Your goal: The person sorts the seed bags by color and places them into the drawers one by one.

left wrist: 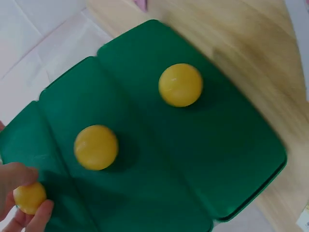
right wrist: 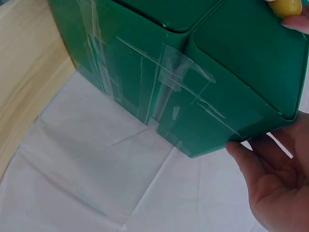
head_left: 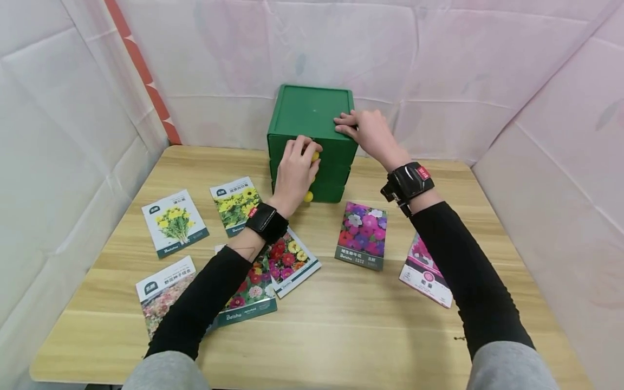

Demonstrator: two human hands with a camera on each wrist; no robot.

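Green drawer box (head_left: 312,122) stands at twelve o'clock on the wooden table (head_left: 341,325), backed up close to the white sheeting, with its three drawers facing me. My left hand (head_left: 294,173) has its fingers curled round the top drawer's yellow knob (head_left: 315,156); the left wrist view shows that knob (left wrist: 29,197) pinched between thumb and fingertips, with the middle knob (left wrist: 95,147) and the bottom knob (left wrist: 180,84) free below it. My right hand (head_left: 368,132) lies on the box's top right corner at one o'clock, fingers straight and pressing flat rather than gripping; I judge this is to keep the light box from sliding towards me when the drawer gives. Clear tape strips (right wrist: 164,82) cross the box's side (probably holding its panels together).

Seed packets are spread flat and face up in front of the box, from eight o'clock round to four, so each flower picture can be seen. The purple-flower packet (head_left: 362,234) and the packet under my left sleeve (head_left: 251,303) both read "Beishu"; the dandelion-like packet (head_left: 174,222) carries Chinese characters too small for me to make out.
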